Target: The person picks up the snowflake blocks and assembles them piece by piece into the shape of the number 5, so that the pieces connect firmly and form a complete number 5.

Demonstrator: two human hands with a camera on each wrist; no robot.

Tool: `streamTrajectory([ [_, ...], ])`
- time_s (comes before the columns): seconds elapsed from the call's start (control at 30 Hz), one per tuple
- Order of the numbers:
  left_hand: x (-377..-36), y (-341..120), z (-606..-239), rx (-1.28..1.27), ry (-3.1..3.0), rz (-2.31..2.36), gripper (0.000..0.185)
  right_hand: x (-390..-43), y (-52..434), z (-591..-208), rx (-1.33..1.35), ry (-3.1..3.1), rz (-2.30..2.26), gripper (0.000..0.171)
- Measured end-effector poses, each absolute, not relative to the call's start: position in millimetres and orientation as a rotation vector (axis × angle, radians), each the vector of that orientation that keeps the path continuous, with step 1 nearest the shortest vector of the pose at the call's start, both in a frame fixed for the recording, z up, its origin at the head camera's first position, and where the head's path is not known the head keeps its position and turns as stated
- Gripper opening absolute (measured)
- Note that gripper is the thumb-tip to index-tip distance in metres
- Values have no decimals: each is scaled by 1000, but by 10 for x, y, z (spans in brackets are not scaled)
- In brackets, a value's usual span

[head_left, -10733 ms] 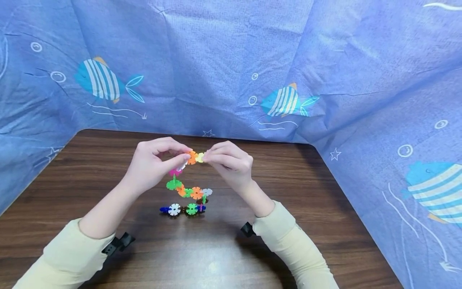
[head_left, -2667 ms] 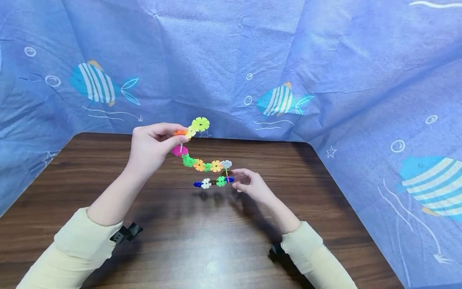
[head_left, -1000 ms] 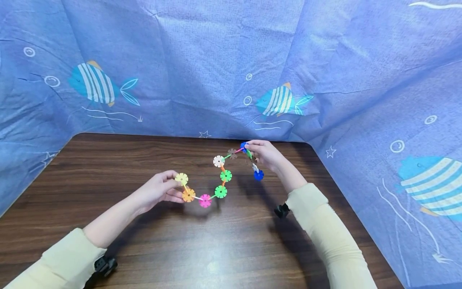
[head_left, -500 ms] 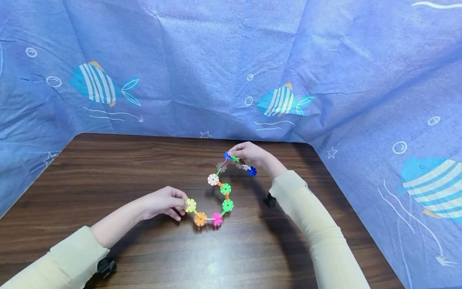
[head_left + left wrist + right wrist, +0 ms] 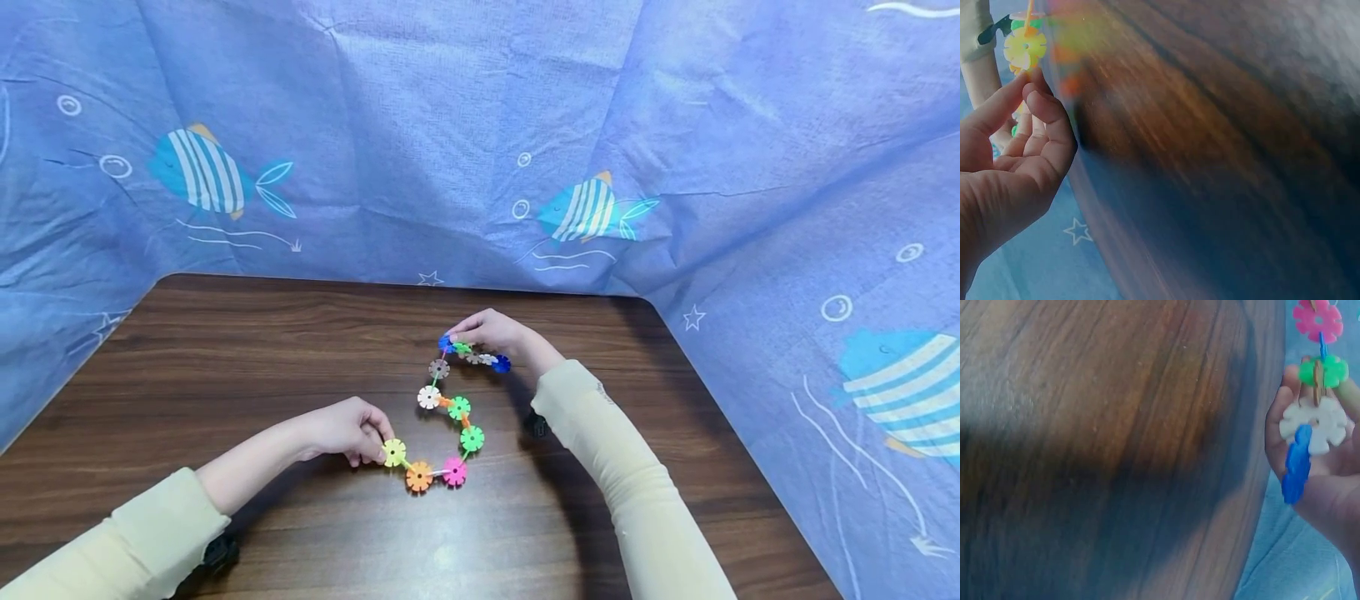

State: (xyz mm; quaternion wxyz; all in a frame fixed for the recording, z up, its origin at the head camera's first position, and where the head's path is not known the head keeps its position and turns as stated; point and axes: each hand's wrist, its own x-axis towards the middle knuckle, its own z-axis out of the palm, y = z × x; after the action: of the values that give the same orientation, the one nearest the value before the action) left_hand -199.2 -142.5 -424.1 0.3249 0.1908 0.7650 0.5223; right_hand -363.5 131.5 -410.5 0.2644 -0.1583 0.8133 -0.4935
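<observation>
A curving chain of linked plastic snowflake discs (image 5: 459, 407) lies in an S shape at the middle of the table. My left hand (image 5: 347, 431) pinches the yellow disc (image 5: 393, 452) at the chain's near end between thumb and finger; the left wrist view shows that yellow disc (image 5: 1025, 46) at the fingertips. Beside it come an orange disc (image 5: 419, 477) and a pink disc (image 5: 454, 472). My right hand (image 5: 491, 332) pinches a blue disc (image 5: 447, 343) at the far bend. From there the tail runs under this hand to another blue disc (image 5: 502, 363), near a white disc (image 5: 1315, 425).
The brown wooden table (image 5: 247, 358) reflects a bright light near its front. A blue cloth (image 5: 450, 125) printed with striped fish hangs behind the table and along its sides. Small black devices (image 5: 220, 552) sit at both wrists.
Over the last second both hands have brought the chain down and toward the near left, the right hand moving left. Earlier, the chain was held up in the air in a different shape.
</observation>
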Motion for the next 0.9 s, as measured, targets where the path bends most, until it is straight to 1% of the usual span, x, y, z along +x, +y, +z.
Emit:
streamTrajectory([
  [0.13,-1983,-1430,-4235,504,2027,1353,18,-3626,1334,-4136,-459,2060,-1406,33],
  [0.23,-1979,-1437,-4233,498,2032,1352,17,-3611,1370,-4139,-553,2000,-1409,41],
  [0.4,-1983,-1465,-4237,484,2039,1348,16,-3595,1435,-4137,-732,2058,-1278,55],
  [0.57,-1991,-1472,-4246,474,2045,1347,15,-3551,1494,-4103,-850,2119,-1219,61],
  [0.7,-1992,-1471,-4248,478,2044,1361,16,-3508,1533,-4060,-897,2193,-1249,57],
  [0.77,-1994,-1467,-4247,475,2046,1369,17,-3510,1548,-4061,-896,2258,-1271,50],
  [0.9,-2019,-1445,-4262,444,2056,1387,17,-3556,1554,-4097,-930,2422,-1279,32],
])
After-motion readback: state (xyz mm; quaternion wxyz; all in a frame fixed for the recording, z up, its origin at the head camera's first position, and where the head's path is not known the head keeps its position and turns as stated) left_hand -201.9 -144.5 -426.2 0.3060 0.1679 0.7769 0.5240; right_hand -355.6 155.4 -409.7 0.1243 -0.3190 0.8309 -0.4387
